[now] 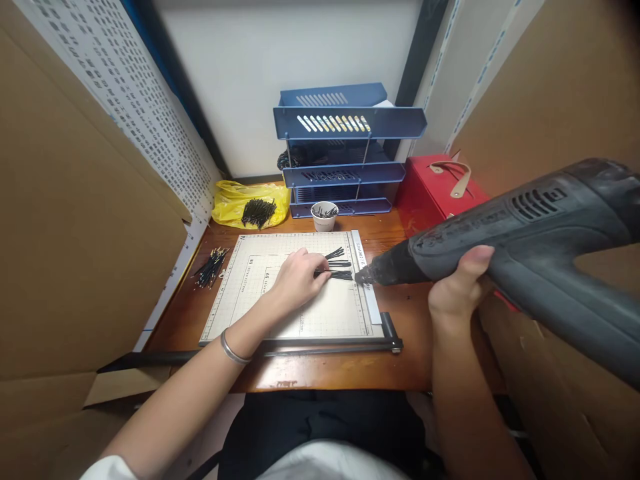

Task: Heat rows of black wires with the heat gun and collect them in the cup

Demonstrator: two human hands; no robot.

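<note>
My left hand (300, 277) lies over the gridded cutting board (240, 300), its fingers closed on a bundle of thin black pieces (341, 275). More black strands fan out just behind that bundle, near the board's right side. In my right hand (460, 287) is a large black heat gun (480, 227), gripped from below with the thumb up along its body. Its nozzle points left and sits at the right ends of the black pieces, over the board's pale ruler strip (369, 293).
Behind the board stand a white cup (325, 219) of small pieces, a blue tray rack (350, 123) and a red box (435, 193). A yellow bag (227, 207) bears a black pile. Another dark bundle (211, 268) lies left. Cardboard walls (75, 200) flank both sides.
</note>
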